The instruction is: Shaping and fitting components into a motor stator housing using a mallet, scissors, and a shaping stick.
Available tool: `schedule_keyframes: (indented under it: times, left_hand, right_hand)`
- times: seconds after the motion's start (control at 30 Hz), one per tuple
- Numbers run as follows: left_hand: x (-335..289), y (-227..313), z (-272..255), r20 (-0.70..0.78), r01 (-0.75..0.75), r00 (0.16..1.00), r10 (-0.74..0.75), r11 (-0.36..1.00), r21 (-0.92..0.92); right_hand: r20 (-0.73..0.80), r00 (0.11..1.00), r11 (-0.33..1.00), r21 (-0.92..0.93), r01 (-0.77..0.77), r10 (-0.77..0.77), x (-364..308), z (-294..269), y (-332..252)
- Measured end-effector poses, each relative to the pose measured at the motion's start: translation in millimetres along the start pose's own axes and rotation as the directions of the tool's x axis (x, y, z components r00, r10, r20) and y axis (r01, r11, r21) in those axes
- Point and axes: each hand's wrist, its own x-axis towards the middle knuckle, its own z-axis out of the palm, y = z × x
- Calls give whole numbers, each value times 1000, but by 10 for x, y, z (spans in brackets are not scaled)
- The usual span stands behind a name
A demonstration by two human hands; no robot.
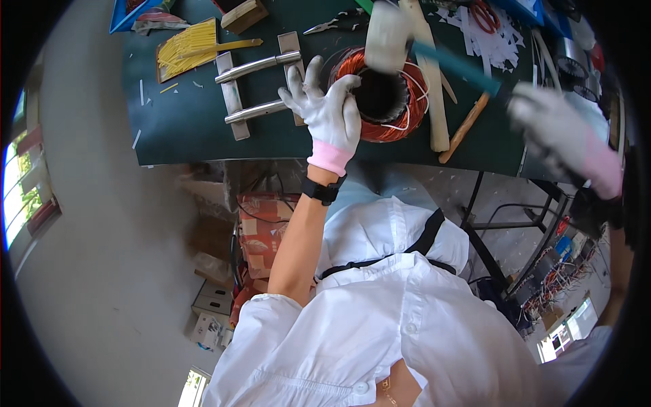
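Two gloved hands at one job, by the look of it: working copper windings with a mallet. On the left hand (324,108), fingers spread and open, closed around nothing, with the thumb-side tips at the left rim of the copper-wound ring (415,105), probably to steady it. On the right hand (550,123), fingers blurred but apparently wrapped about the end of the teal-handled mallet (453,64). Between the two, over the ring's far rim, the pale mallet head (388,42), also blurred; cannot tell whether touching.

Judging from this pose, probably mid-strike. Next, likely calls for a measured tap on the windings, with left fingertips clear of the head and the ring kept from shifting.

Just left of the spread fingers, a two-rod metal frame (234,102). Right of the ring, a pale wooden bat (434,102) and a brown stick (465,127). Farther out on the dark green bench (180,129), a tray of yellow strips (186,49), pliers (333,25) and white paper scraps (480,49).
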Motion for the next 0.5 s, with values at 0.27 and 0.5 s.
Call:
schedule_keyframes:
  times: [0.27,0.5]
  left_hand:
    - [184,36,167,-42,-83,996,78,988,-129]
    - [-164,117,100,-95,30,995,-33,999,-39]
  right_hand:
    - [-51,940,939,-89,332,-338,229,771,621]
    - [-369,862,799,364,479,-349,430,-435,699]
